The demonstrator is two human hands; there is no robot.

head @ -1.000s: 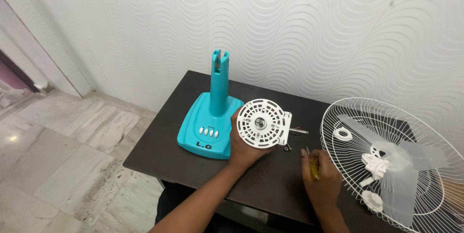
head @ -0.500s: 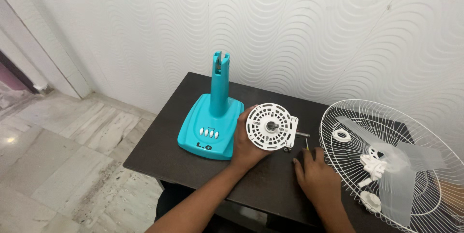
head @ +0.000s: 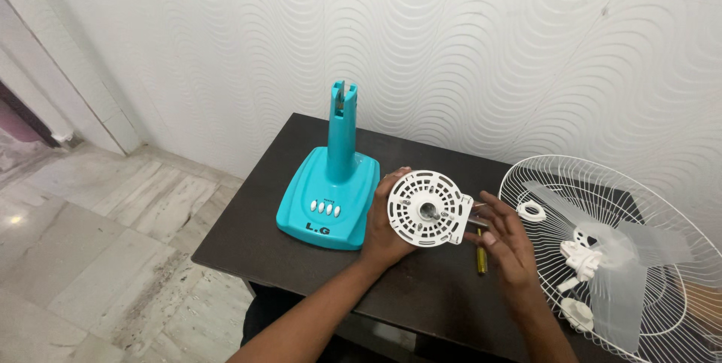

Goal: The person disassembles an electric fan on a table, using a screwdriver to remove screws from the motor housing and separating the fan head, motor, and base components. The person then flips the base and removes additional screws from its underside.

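Observation:
My left hand [head: 383, 231] grips a round white slotted fan motor cover [head: 427, 209] and holds it upright over the dark table [head: 316, 265]. My right hand [head: 505, 239] hovers just right of the cover with its fingers apart, fingertips close to the cover's edge, holding nothing. A yellow-handled screwdriver [head: 481, 260] lies on the table under my right hand. The teal fan base [head: 329, 191] with its upright post and row of white buttons stands to the left of my left hand.
A white wire fan guard [head: 602, 246] lies at the right of the table, holding a translucent blade and several small white plastic parts. A wavy white wall runs behind. The table's left edge drops to a marble floor [head: 98, 235].
My right hand set the screwdriver down on the table and rose toward the cover with its fingers spread. My left hand shifted the cover slightly right.

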